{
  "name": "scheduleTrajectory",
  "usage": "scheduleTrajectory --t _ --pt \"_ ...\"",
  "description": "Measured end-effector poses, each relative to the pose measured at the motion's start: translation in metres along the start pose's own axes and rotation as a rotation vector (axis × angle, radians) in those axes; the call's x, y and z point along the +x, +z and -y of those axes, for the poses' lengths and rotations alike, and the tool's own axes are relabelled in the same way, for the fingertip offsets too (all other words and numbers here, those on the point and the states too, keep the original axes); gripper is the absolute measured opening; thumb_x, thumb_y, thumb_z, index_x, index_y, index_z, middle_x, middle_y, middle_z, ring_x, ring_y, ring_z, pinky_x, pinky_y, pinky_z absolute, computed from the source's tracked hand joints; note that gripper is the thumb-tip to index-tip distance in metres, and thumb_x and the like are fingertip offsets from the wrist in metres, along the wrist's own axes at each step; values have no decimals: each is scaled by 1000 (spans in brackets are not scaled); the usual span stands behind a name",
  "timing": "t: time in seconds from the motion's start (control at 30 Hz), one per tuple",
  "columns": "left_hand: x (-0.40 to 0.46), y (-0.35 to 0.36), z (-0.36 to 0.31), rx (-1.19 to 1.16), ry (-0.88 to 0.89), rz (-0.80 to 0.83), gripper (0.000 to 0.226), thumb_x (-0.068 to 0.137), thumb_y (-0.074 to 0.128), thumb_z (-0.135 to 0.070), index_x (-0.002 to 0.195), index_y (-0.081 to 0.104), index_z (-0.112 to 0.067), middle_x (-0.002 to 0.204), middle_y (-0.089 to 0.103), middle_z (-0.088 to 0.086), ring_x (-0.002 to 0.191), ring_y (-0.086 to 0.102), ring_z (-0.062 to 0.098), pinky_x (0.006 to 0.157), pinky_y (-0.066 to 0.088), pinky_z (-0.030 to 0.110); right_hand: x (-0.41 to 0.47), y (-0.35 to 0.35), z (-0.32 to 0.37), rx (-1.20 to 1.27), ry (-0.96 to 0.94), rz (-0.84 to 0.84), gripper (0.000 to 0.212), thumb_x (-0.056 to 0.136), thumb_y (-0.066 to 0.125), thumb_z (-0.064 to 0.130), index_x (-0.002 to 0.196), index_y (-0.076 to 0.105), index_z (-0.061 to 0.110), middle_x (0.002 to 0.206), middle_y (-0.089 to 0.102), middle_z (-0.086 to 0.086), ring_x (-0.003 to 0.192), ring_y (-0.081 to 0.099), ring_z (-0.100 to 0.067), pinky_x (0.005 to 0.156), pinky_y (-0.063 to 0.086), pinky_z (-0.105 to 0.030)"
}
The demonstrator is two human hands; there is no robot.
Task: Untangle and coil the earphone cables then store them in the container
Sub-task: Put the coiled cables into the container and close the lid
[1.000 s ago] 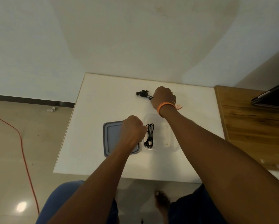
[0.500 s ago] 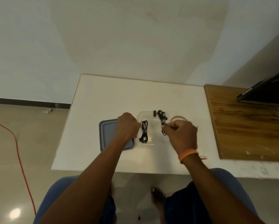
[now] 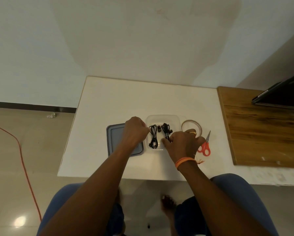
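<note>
Two coiled black earphone cables are lying in one clear container (image 3: 163, 117) on the white table (image 3: 125, 99). Right hand (image 3: 183, 143) is pinching the right cable (image 3: 165, 131). Left hand (image 3: 134, 132), fingers curled, is at the container's left rim beside the left cable (image 3: 153, 137); grip unclear. One grey lid (image 3: 113, 137), one tape roll (image 3: 191, 122), one pair of red scissors (image 3: 205, 145).
</note>
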State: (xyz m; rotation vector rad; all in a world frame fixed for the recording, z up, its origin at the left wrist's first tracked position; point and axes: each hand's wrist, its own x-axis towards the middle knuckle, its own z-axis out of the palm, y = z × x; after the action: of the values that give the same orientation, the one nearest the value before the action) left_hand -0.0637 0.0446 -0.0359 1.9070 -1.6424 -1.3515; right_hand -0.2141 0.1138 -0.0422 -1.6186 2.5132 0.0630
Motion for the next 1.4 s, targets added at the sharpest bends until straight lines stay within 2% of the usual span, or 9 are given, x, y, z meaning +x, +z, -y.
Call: scheduleTrajectory --t 0.13,0.3,0.67,0.8,0.9,1.07,1.17,1.3,1.4 --pt "4 -19 1 198 103 -73 25 84 74 -35 86 67 -10 81 65 10 77 61 23 70 47 34 4 -8 -2 -86 -53 -10 64 80 43 79 67 69 22 63 57 2 86 54 -23 81 31 -41" --pt "6 -37 28 701 124 -121 47 90 64 -23 133 48 -10 130 47 13 119 43 34 91 42 46 9 -17 -11 85 -33 -168 55 90 44 64 66 70 21 57 59 3 65 53 -19 73 25 -34" --pt "7 -72 43 569 -192 -4 46 67 85 -44 87 55 -15 100 63 8 98 59 29 89 46 42 14 -13 -22 522 -92 -292 29 89 61 39 67 66 21 63 64 6 64 57 -15 73 48 -39" --pt "-17 -92 19 189 75 -290 30 73 81 -32 76 59 -12 72 59 -2 70 58 18 55 41 26 14 -19 -21 785 -112 -303 29 87 67 34 65 66 15 62 64 6 62 58 -12 64 46 -28" --pt "-42 -78 -14 68 390 -589 25 77 77 -25 72 56 -14 67 56 -5 61 51 13 55 39 28 16 -36 -11 1144 32 -96 39 88 66 41 71 69 6 64 68 -7 56 62 -21 59 52 -31" --pt "-45 -21 -29 469 915 -559 22 67 75 -2 73 55 -10 71 56 7 65 48 28 58 37 36 25 -45 -12 1754 214 490 58 85 62 53 108 66 0 95 72 -20 82 70 -30 76 58 -41" --pt "-52 13 -25 599 1090 -481 22 67 74 -3 73 54 -11 72 54 6 66 46 26 60 34 35 32 -39 -25 1781 201 468 41 89 66 29 111 66 -5 97 69 -19 89 65 -28 69 56 -36" --pt "-50 19 -14 444 841 -260 48 64 74 -62 90 62 -23 99 57 -7 94 48 16 75 32 33 38 -29 -42 1547 308 290 14 82 72 5 95 71 0 89 70 -13 83 65 -26 64 55 -33" --pt "-44 16 -4 136 419 -325 57 73 60 -72 110 62 -28 112 58 -6 104 50 14 88 43 34 38 -20 -46 1373 308 216 8 76 77 5 75 69 4 80 67 -8 77 61 -25 68 56 -39"
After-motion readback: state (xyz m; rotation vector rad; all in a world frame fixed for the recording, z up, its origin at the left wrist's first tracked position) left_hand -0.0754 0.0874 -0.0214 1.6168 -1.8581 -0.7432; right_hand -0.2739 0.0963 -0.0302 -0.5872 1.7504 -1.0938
